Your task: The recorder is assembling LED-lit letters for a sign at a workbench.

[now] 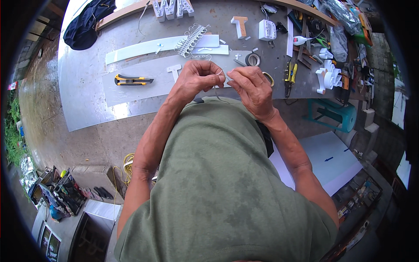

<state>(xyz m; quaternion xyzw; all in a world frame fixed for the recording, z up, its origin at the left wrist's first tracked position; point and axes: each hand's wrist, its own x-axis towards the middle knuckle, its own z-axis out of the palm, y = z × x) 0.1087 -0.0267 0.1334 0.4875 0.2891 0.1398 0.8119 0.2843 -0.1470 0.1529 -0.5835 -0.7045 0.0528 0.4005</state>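
Both my hands meet over the near edge of the metal table, in front of my green shirt. My left hand (pixel 198 79) is closed in a pinch on a thin pale wire (pixel 217 93), whose end loops down below the fingers. Close beside it, my right hand (pixel 253 90) is also pinched shut; what its fingertips hold is too small to make out. Behind the left hand lies a flat white letter-shaped piece (pixel 174 71). A coiled strip of small lights on wires (pixel 192 40) rests on white strips (pixel 150 49) farther back.
A yellow-black utility knife (pixel 133 80) lies at left on a clear sheet. Black tape (pixel 252 59), yellow-handled pliers (pixel 293 74) and a glue gun (pixel 300 40) are at right. White letter-shaped forms (pixel 172 9) stand at the back. Below the table's right side is a green stool (pixel 347 117).
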